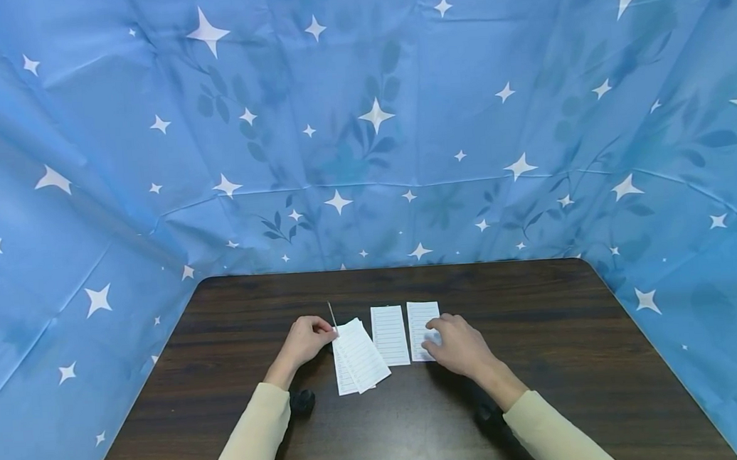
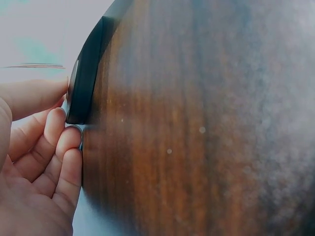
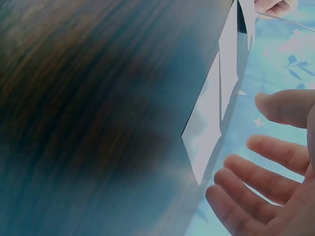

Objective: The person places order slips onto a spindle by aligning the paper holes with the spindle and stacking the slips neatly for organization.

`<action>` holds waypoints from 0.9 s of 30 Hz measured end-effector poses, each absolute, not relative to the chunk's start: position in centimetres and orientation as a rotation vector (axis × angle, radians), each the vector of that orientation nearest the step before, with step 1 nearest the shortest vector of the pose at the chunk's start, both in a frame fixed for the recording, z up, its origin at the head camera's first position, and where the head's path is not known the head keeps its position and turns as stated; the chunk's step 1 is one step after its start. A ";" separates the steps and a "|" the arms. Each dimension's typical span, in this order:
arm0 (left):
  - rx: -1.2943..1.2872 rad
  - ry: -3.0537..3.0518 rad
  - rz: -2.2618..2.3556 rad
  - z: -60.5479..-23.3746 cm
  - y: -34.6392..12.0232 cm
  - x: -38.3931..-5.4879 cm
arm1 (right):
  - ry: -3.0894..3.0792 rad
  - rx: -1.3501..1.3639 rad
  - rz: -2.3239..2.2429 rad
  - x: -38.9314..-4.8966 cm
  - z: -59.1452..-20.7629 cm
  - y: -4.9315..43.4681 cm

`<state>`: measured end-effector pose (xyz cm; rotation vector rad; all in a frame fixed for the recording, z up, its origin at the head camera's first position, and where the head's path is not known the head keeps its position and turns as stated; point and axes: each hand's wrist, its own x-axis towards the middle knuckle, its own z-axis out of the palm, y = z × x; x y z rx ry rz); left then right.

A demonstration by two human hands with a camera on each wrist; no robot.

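Note:
My left hand [image 1: 308,340] pinches a thin, pale, stick-like thing [image 1: 331,314] between thumb and fingertips. It stands up from the fingers; whether it is a stick or a card seen edge-on, I cannot tell. Beside that hand, a white lined card [image 1: 365,358] lies slanted over another lined card [image 1: 345,380]. To their right are a middle lined card [image 1: 390,335] and a right lined card [image 1: 421,326]. My right hand [image 1: 461,344] is over the right card's edge, fingers spread and loosely bent, holding nothing; the right wrist view shows them apart from the card [image 3: 203,132].
The dark wood-grain table [image 1: 541,318] has rounded far corners. A blue cloth with white stars [image 1: 363,152] hangs behind it and at both sides. Close by the left fingertips is a black piece [image 2: 86,73] whose kind is unclear.

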<state>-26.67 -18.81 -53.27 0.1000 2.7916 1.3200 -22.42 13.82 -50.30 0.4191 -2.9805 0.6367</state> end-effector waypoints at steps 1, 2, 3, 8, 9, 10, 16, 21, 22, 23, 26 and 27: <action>0.098 2.792 1.319 -53.3 -18.8 -26.7 | -2.983 0.419 0.628 -22.4 -50.4 13.9; 0.098 2.791 1.318 -53.3 -18.8 -26.7 | -2.987 0.418 0.615 -22.5 -50.5 14.0; 0.097 2.791 1.317 -53.3 -18.8 -26.7 | -2.992 0.417 0.602 -22.5 -50.6 14.1; 0.108 2.798 1.310 -53.2 -18.8 -26.6 | -3.005 0.421 0.540 -22.5 -50.9 14.4; 0.106 2.798 1.309 -53.2 -18.8 -26.6 | -3.006 0.421 0.526 -22.5 -51.0 14.5; 0.104 2.798 1.308 -53.2 -18.8 -26.6 | -3.010 0.421 0.512 -22.5 -51.1 14.5; 0.093 2.792 1.302 -53.0 -18.8 -26.6 | -3.033 0.420 0.430 -22.7 -51.6 14.7; 0.088 2.787 1.305 -52.9 -18.7 -26.5 | -3.037 0.433 0.426 -22.8 -51.9 14.8; 0.091 2.788 1.306 -52.9 -18.7 -26.5 | -3.041 0.438 0.427 -22.9 -52.0 14.8; 0.095 2.790 1.304 -52.9 -18.7 -26.5 | -3.046 0.441 0.424 -22.9 -52.0 14.8; 0.104 2.794 1.304 -53.0 -18.7 -26.5 | -3.065 0.446 0.406 -22.9 -52.1 14.8; 0.108 2.798 1.302 -53.0 -18.7 -26.5 | -3.072 0.446 0.399 -22.9 -52.2 14.8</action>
